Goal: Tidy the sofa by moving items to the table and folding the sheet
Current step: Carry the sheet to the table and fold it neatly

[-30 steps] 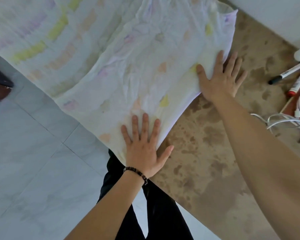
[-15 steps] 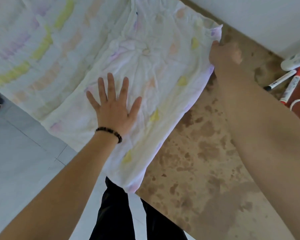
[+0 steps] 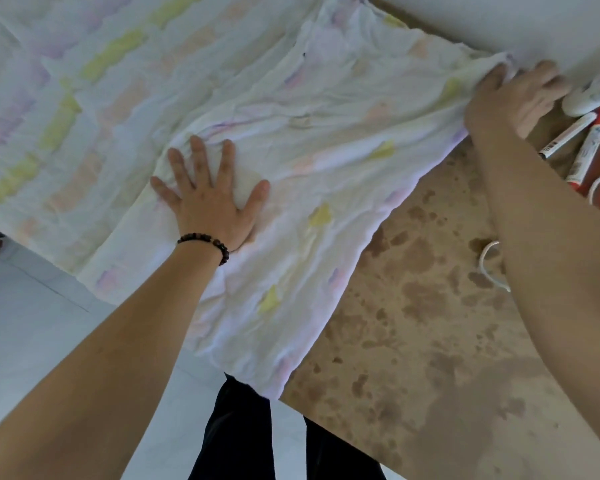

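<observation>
A pale sheet [image 3: 326, 109] with faded yellow, pink and purple patches lies spread over the mottled brown table [image 3: 430, 341], its left part hanging past the table's edge. My left hand [image 3: 210, 199], with a bead bracelet at the wrist, presses flat on the sheet with fingers spread. My right hand [image 3: 513, 98] grips the sheet's far right corner with curled fingers, close to the white wall.
Two markers [image 3: 575, 140] and a white object [image 3: 589, 95] lie on the table just right of my right hand. A white cable [image 3: 489, 265] loops beside my right forearm. Pale floor tiles [image 3: 32, 323] and my dark trousers [image 3: 257, 438] show below.
My left hand slid further up the sheet, staying flat. My right hand went from pressing flat on the sheet's right edge to gripping its far corner, moving toward the wall.
</observation>
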`<state>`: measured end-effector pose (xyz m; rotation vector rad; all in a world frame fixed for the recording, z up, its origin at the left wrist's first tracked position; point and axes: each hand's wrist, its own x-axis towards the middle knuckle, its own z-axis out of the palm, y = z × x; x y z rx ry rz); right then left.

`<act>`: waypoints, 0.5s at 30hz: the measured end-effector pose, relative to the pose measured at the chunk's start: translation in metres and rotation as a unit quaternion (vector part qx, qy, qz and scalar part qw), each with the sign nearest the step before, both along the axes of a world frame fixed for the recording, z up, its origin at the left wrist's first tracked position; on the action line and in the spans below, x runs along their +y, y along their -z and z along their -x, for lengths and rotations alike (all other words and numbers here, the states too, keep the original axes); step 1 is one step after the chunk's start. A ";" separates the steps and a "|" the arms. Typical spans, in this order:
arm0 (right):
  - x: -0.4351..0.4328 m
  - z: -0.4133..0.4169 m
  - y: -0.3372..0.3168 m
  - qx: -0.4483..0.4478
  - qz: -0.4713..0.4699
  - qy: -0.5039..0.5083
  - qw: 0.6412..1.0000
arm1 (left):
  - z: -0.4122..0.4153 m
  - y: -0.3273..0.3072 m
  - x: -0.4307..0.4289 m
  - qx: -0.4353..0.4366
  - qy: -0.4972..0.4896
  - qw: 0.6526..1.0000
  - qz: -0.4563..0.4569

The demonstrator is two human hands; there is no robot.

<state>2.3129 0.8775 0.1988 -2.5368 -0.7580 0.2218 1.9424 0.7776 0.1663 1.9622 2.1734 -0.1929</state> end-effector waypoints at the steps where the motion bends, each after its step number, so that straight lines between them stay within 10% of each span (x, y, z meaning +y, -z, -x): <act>1: -0.003 0.014 -0.002 -0.050 0.012 -0.023 0.998 | 0.001 -0.001 -0.001 0.000 0.003 1.000 0.003; 7: 0.005 0.137 -0.010 -0.133 0.020 -0.422 0.897 | 0.012 -0.009 -0.002 -0.030 0.015 0.999 -0.024; 15: 0.110 0.156 -0.006 -0.004 0.057 -0.307 0.950 | 0.072 -0.009 0.023 0.001 -0.073 0.982 -0.172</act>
